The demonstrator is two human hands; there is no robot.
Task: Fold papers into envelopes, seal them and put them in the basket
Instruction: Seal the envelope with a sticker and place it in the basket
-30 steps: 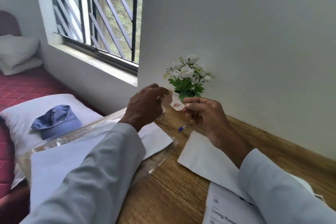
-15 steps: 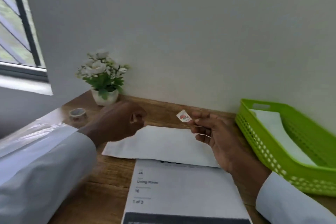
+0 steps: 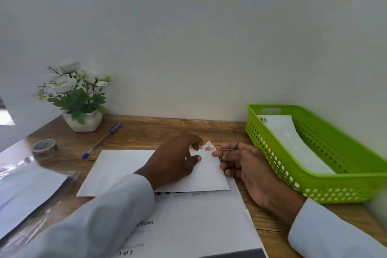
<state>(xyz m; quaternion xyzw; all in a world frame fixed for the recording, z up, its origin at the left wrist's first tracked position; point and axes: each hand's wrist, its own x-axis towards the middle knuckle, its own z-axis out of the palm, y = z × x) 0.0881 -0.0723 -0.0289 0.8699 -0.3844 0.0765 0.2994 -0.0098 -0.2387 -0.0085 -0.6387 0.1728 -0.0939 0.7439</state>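
A white envelope (image 3: 117, 172) lies flat on the wooden desk, its near edge over a printed sheet (image 3: 199, 222). My right hand (image 3: 245, 165) pinches a small sticker (image 3: 209, 148) with a red picture, just above the envelope's far right corner. My left hand (image 3: 173, 161) rests over the envelope's right part, its fingertips touching the sticker's left edge. A green basket (image 3: 339, 186) stands at the right with a white envelope (image 3: 291, 142) lying inside it.
A roll of patterned tape (image 3: 44, 148) and a blue pen (image 3: 102, 140) lie at the left. A potted white flower (image 3: 77, 98) stands against the wall. A clear plastic pack of envelopes (image 3: 27, 190) lies at the desk's left edge.
My view has swung right from the window to the desk and basket. My left hand left the tape roll and came to the sticker; my right hand carried the sticker down to the envelope.
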